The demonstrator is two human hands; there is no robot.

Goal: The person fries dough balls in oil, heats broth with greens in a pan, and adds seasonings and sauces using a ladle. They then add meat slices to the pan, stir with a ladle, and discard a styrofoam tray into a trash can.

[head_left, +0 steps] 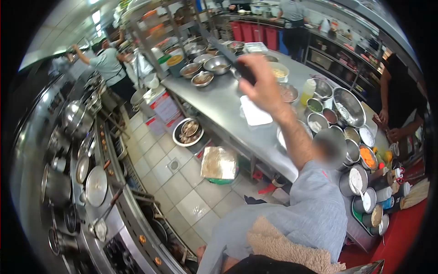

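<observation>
My right hand [261, 84] is raised over the steel counter [200, 91], closed round the dark handle of a long knife [218, 44]. The blade points up and away to the left. Below the hand, a white cloth or paper [255, 111] lies on the counter. My grey sleeve [319, 187] and a beige towel [292, 239] fill the lower middle. A small patch of skin at the lower edge seems to be my left hand [201, 252]; its fingers are mostly hidden.
Steel bowls [218, 65] line the counter's back; food tubs [358, 178] and bottles crowd the right. A stove with pans [96, 186] runs along the left. On the tiled floor stand a bowl [188, 132] and a foil-covered box [219, 163]. Co-workers [108, 64] stand nearby.
</observation>
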